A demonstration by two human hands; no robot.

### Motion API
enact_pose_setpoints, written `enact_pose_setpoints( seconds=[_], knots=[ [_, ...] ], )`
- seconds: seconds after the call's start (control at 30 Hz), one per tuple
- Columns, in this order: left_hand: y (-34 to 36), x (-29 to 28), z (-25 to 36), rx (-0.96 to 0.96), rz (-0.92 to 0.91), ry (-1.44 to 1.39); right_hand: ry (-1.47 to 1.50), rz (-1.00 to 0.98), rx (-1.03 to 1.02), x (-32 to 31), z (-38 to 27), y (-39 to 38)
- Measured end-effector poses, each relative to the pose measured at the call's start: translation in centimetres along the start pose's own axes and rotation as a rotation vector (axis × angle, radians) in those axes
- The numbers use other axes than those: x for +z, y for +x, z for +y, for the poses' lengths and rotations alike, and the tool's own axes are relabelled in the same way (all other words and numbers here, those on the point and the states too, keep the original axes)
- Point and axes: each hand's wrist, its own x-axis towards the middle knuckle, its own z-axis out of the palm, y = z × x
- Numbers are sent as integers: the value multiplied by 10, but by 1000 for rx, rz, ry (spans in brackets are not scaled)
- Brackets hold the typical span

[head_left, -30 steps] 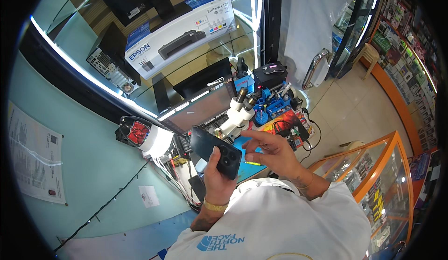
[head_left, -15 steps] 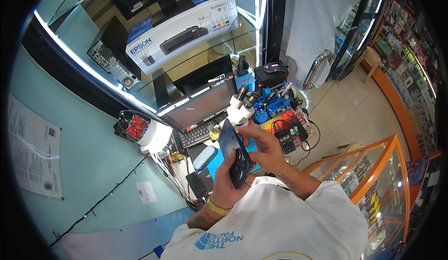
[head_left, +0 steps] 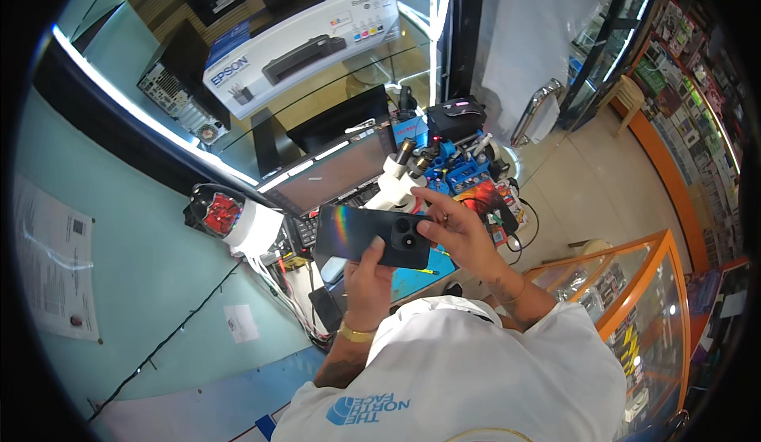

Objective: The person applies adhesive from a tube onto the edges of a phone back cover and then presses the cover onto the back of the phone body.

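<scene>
A dark smartphone (head_left: 361, 234) lies sideways across my hands, its back facing up. A rainbow glare streak crosses its left part, and a round-cornered camera block sits near its right end. My left hand (head_left: 369, 287) grips it from below, thumb on the back and the other fingers hidden underneath. At the camera end, my right hand (head_left: 468, 244) has its thumb on the phone's edge, with the index finger stretched out above it. Just beyond the phone stands a white microscope (head_left: 390, 191) with black eyepieces. Under my hands, a blue work mat (head_left: 416, 282) shows in part.
A monitor (head_left: 329, 174) and a partly covered keyboard (head_left: 306, 232) stand behind the phone. Blue tool holders (head_left: 466, 176) crowd the bench's right side. Left are a white-and-black device with red inside (head_left: 258, 230) and hanging cables. An orange-framed glass case (head_left: 674, 307) stands right.
The smartphone has turned from upright and tilted to lying sideways, its back now fully showing. My left hand has shifted slightly left, and my right hand has moved to the camera end.
</scene>
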Motion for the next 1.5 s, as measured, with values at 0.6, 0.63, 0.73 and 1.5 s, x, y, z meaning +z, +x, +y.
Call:
enact_pose_setpoints(
  seconds=[0.6, 0.63, 0.73, 1.5],
  knots=[
    [31, -10, -44, -241, 247, -268, -1421, 166, 463, -376, 247, 85],
    [30, -10, -45, -235, 248, -257, -1401, 220, 512, -377, 261, 87],
    [32, -12, -48, -254, 261, -254, -1182, 411, 314, -394, 313, 92],
    [30, -17, -55, 24, 361, -39, -335, 726, 324, -396, 335, 79]
  ],
)
